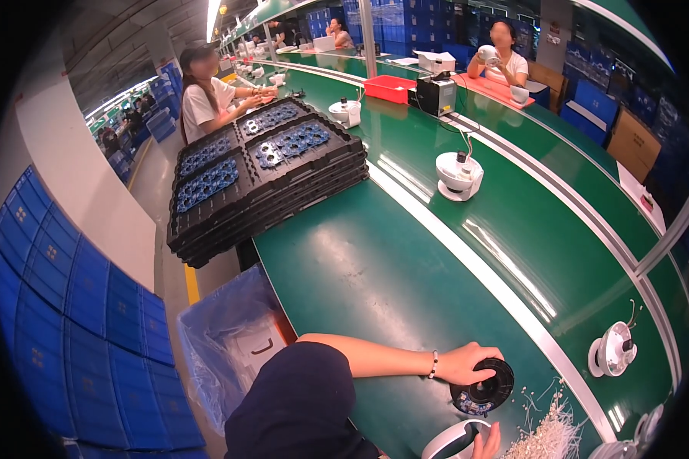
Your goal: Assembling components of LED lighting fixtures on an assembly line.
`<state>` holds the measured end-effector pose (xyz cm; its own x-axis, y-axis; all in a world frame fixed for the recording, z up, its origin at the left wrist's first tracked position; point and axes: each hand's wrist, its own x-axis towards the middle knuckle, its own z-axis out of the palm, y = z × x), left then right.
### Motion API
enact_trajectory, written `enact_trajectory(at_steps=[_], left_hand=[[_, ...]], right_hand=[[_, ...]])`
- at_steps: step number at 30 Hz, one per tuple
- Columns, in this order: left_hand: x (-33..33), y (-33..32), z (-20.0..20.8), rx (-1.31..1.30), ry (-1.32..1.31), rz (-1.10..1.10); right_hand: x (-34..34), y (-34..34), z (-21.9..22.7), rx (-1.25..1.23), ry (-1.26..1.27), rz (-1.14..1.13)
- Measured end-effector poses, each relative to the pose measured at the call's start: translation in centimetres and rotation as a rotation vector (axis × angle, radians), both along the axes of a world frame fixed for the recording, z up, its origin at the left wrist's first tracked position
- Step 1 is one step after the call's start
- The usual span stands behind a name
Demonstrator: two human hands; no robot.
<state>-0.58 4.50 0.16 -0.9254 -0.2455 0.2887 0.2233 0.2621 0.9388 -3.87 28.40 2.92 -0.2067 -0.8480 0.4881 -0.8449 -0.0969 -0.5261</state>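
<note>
One round black disc-shaped part [501, 382] sits in the left hand [465, 363], gripped at its rim, forearm reaching rightward. The right hand [488, 444] curls its fingers against a white curved housing [439, 442] just below. Green bench [344, 260] stretches between forearm and black tray stack [298, 182], edged rightward by a pale rail [513, 306].

Smooth white plastic shell [445, 438], black plastic disc [501, 380], glossy belt [517, 222] (the sleeve [292, 394] matt cloth)

Tray stack [306, 196] at far end of worktop [321, 283], circuit boards [208, 185] on top, bin [214, 317] to left, disc [484, 390] at near end, housing [440, 444] before it, wire bundle [551, 436] right of both, assemblies [458, 180] on conveyor [513, 222] to right
</note>
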Motion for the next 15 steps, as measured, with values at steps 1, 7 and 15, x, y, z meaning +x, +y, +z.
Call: enact_trajectory(at_steps=[1, 7, 15], left_hand=[[-0.05, 0.06, -0.1, -0.006, 0.006, 0.007], [0.04, -0.16, -0.28, -0.005, -0.008, 0.011], [0.45, -0.67, -0.45, -0.006, -0.026, 0.01]], right_hand=[[-0.01, 0.03, 0.06, -0.003, -0.002, 0.002], [0.12, -0.18, -0.28, -0.011, 0.023, -0.008], [0.58, -0.65, -0.4, 0.031, 0.008, -0.032]])
